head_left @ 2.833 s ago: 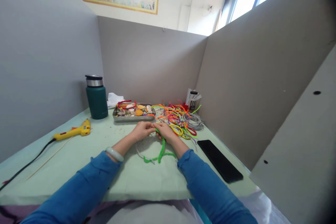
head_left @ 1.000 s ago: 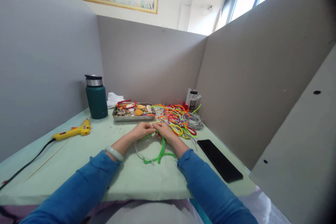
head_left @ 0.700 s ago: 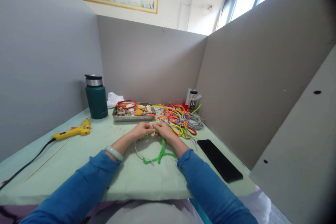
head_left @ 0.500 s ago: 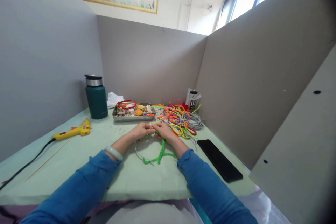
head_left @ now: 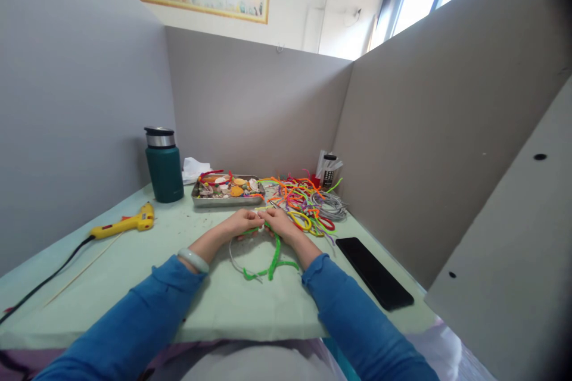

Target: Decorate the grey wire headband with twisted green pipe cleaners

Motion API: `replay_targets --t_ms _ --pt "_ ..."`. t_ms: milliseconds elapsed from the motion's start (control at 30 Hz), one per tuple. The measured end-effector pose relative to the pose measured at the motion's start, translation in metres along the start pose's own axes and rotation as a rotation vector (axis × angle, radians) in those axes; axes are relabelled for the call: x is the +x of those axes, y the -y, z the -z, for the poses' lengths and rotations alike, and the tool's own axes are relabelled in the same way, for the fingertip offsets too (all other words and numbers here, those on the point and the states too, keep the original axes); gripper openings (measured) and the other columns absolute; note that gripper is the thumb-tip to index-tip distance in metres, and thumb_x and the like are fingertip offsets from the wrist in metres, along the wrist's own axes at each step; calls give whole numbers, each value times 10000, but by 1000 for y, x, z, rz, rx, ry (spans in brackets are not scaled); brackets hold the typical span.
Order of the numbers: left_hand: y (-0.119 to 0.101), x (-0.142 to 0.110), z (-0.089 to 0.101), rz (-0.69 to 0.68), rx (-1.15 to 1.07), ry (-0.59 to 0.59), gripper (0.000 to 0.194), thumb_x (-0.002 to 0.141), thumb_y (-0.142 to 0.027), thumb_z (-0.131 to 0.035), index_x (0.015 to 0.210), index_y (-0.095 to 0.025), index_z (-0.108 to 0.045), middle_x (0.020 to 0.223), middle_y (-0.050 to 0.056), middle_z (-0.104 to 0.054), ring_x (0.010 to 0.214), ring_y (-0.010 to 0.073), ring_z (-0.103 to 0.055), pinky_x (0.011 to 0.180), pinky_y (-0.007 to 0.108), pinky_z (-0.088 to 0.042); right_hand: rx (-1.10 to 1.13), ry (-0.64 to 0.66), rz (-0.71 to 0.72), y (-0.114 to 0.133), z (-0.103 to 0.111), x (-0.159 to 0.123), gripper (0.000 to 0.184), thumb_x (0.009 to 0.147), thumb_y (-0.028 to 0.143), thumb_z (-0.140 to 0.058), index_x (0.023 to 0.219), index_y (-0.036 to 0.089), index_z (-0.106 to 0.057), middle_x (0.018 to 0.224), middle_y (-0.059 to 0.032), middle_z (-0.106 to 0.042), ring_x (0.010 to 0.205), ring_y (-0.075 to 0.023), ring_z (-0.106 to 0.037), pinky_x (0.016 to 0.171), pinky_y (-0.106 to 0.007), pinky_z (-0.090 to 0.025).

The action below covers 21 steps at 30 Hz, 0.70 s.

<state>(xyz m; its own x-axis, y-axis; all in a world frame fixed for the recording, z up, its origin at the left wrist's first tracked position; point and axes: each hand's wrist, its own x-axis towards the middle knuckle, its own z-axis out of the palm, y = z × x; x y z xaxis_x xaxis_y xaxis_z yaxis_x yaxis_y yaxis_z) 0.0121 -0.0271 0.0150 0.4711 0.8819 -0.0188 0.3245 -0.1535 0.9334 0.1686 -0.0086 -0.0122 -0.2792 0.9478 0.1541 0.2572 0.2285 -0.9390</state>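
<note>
Both my hands meet over the middle of the table, fingertips close together at the far side of a wire ring (head_left: 233, 257). A green pipe cleaner (head_left: 274, 256) is wound along part of that ring, and its loose ends stick out toward me. My left hand (head_left: 243, 223) pinches the ring and green pipe cleaner from the left. Opposite it, my right hand (head_left: 277, 221) is closed on the green pipe cleaner. Something small and whitish shows between the fingertips, too small to make out. The fingers cover the part of the ring they grip.
Beyond my hands sits a metal tray (head_left: 227, 202) of shells and beads. Right of it lies a heap of colored pipe cleaners (head_left: 297, 193) with a coil of grey wire (head_left: 331, 207). A phone (head_left: 374, 272), a yellow glue gun (head_left: 125, 225), a stick (head_left: 83, 269) and a green bottle (head_left: 165, 169) surround the workspace.
Almost nothing differs. My fingers shift very slightly at the ring, while the ring, the green pipe cleaner and the other things stay in place.
</note>
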Motion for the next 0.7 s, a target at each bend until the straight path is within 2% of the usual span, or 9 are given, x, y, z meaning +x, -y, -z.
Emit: replay_targets --t_ms 167,700 --pt "0 -1 0 19 -27 13 490 617 -601 -625 713 -126 -551 548 -23 -513 350 28 -289 315 205 -212 0 0 -8 1 -1 0 327 810 441 -513 643 161 -491 454 59 -455 347 -54 -375 348 -183 -268" --pt "4 1 2 40 -94 67 435 656 -559 -618 670 -137 -512 531 -20 -519 308 26 -290 303 209 -199 -44 11 16 -1 -1 1 324 820 430 -491 653 152 -506 449 57 -452 360 -57 -380 372 -184 -273"
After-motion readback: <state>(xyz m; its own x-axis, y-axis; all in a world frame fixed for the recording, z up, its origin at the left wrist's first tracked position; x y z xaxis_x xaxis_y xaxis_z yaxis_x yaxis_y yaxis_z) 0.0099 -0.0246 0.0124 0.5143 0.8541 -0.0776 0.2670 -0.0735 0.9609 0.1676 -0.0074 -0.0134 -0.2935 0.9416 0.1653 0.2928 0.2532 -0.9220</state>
